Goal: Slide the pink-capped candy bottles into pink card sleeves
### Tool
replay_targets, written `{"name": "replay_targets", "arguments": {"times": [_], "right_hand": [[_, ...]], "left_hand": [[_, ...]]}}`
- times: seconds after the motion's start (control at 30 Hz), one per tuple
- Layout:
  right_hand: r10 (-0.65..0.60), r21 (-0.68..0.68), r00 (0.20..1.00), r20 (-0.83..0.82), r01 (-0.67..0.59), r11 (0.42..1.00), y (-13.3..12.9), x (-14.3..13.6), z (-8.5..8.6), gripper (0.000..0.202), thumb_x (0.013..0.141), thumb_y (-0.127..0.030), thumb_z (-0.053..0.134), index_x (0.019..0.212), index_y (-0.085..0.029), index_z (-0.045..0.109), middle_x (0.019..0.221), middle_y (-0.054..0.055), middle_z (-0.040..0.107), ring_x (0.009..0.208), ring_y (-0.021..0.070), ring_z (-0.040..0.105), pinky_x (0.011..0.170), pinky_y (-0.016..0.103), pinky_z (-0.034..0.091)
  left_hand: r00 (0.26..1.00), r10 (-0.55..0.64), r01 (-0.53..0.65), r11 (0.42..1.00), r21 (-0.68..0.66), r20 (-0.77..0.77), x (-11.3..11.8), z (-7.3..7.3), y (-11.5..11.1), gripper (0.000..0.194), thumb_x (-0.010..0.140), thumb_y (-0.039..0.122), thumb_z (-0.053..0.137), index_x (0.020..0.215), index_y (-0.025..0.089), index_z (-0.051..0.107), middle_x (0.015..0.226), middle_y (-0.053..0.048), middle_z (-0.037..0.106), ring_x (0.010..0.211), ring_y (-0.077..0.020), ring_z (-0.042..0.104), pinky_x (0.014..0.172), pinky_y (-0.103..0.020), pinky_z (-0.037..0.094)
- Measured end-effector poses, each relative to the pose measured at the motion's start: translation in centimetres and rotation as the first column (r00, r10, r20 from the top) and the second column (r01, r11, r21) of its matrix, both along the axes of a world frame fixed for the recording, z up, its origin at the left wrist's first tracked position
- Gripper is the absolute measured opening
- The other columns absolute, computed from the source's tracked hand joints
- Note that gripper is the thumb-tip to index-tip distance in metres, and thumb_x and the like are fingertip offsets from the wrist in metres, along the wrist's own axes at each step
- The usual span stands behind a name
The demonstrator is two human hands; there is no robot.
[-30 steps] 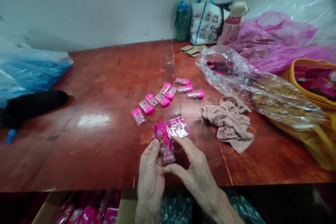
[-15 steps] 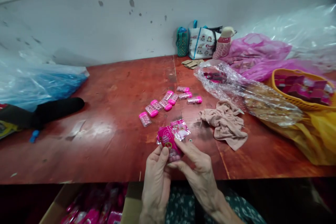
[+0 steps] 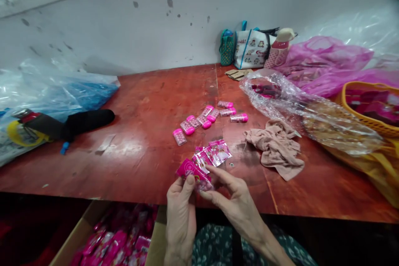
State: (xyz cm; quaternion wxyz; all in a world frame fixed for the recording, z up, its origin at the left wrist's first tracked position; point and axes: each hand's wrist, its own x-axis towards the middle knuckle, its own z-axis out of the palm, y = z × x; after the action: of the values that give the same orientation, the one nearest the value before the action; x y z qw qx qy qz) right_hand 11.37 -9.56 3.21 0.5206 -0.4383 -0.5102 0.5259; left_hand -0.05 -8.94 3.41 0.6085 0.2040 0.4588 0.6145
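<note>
1. Location: pink packet (image 3: 188, 168) and bead container (image 3: 204, 185), between both hands; near the table (image 3: 134, 178) edge.
2. Fingers: left hand (image 3: 181, 212) clamped on the packet; right hand (image 3: 239, 199) thumb and forefinger bracket the container; firm contact cannot be told.
3. Handling (judged): light; packet flexible, slippery; container stiff; grip by its sides.
</note>
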Motion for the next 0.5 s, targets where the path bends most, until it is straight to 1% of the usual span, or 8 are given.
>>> {"name": "replay_targets", "arguments": {"times": [0.07, 0.13, 0.23, 0.33, 0.5], "right_hand": [[-0.022, -0.057, 0.998, -0.064, 0.018, 0.998, -0.1, -0.1, -0.1, 0.044, 0.071, -0.014, 0.069, 0.113, -0.023, 0.061, 0.075, -0.003, 0.065, 0.068, 0.0128, 0.059, 0.066, 0.023, 0.049], [-0.055, -0.075, 0.994, -0.096, 0.048, 0.996, -0.2, -0.1, -0.2, 0.043, 0.069, -0.011, 0.07, 0.11, -0.022, 0.062, 0.075, -0.004, 0.063, 0.068, 0.0118, 0.058, 0.067, 0.022, 0.048], [-0.091, -0.085, 0.992, -0.092, 0.083, 0.993, -0.3, 0.1, -0.2, 0.042, 0.068, -0.01, 0.069, 0.108, -0.02, 0.063, 0.075, -0.003, 0.064, 0.069, 0.0123, 0.058, 0.068, 0.023, 0.047], [-0.101, -0.099, 0.991, -0.086, 0.092, 0.991, -0.2, 0.4, -0.3, 0.04, 0.068, -0.011, 0.07, 0.106, -0.019, 0.063, 0.075, -0.002, 0.064, 0.069, 0.0131, 0.059, 0.067, 0.023, 0.048], [-0.103, -0.099, 0.995, -0.014, 0.101, 0.99, 0.1, 0.4, -0.7, 0.027, 0.069, -0.018, 0.072, 0.096, -0.02, 0.069, 0.075, -0.001, 0.067, 0.067, 0.0145, 0.06, 0.063, 0.023, 0.047]], "left_hand": [[1.0, -0.017, 0.017, 1.0, -0.012, 0.002, 0.3, 0.0, 0.0, 0.019, 0.069, 0.029, 0.07, 0.079, 0.012, 0.068, 0.072, -0.006, 0.07, 0.063, -0.0166, 0.064, 0.063, -0.028, 0.051], [1.0, -0.024, 0.024, 0.999, -0.028, 0.002, 0.7, 0.0, -0.1, 0.018, 0.069, 0.027, 0.07, 0.079, 0.011, 0.068, 0.07, -0.006, 0.07, 0.063, -0.0171, 0.064, 0.063, -0.028, 0.051], [0.999, -0.043, 0.044, 0.998, -0.049, 0.02, 1.3, 0.0, -0.1, 0.02, 0.068, 0.024, 0.071, 0.083, 0.011, 0.068, 0.072, -0.007, 0.069, 0.065, -0.0181, 0.064, 0.063, -0.029, 0.051], [0.997, -0.069, 0.071, 0.995, -0.065, 0.036, 1.6, -0.1, -0.1, 0.023, 0.069, 0.025, 0.07, 0.087, 0.01, 0.068, 0.075, -0.008, 0.069, 0.067, -0.0188, 0.064, 0.063, -0.03, 0.051], [0.997, -0.066, 0.07, 0.993, -0.091, 0.049, 1.6, -0.3, 0.1, 0.022, 0.068, 0.028, 0.071, 0.081, 0.01, 0.068, 0.075, -0.008, 0.069, 0.067, -0.0194, 0.064, 0.065, -0.032, 0.052]]}}
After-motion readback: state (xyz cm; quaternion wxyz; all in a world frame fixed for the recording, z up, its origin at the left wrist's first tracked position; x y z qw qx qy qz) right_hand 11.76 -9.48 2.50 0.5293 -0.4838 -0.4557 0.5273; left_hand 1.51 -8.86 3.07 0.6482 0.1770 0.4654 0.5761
